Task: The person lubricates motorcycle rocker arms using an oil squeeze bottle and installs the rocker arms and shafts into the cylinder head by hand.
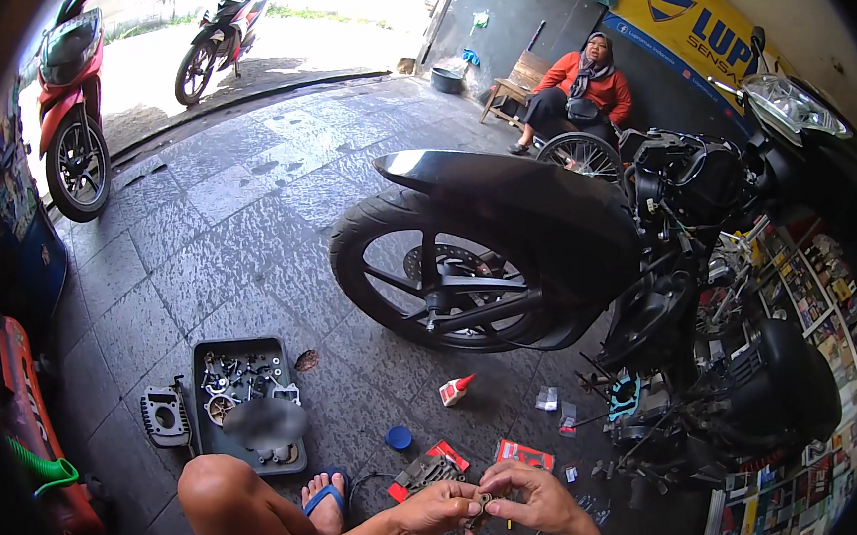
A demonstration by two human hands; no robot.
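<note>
My left hand (437, 508) and my right hand (534, 499) meet at the lower middle, both closed on a small greyish metal part (483, 503) with a round, ring-like end. Fingers cover much of it, so I cannot tell its exact kind. Just beyond my left hand, a dull metal engine part (427, 470) lies on red packaging (458, 452). Another red packet (524, 454) lies beyond my right hand. Farther out are a round blue cap (398, 438) and a white bottle with a red nozzle (453, 392).
A partly dismantled black motorcycle (556, 249) stands ahead to the right, its engine (648, 426) exposed. At left, a grey tray (198, 383) holds loose parts beside a finned cylinder block (166, 415). A seated person (580, 88) is at the back, and a red scooter (72, 113) stands far left.
</note>
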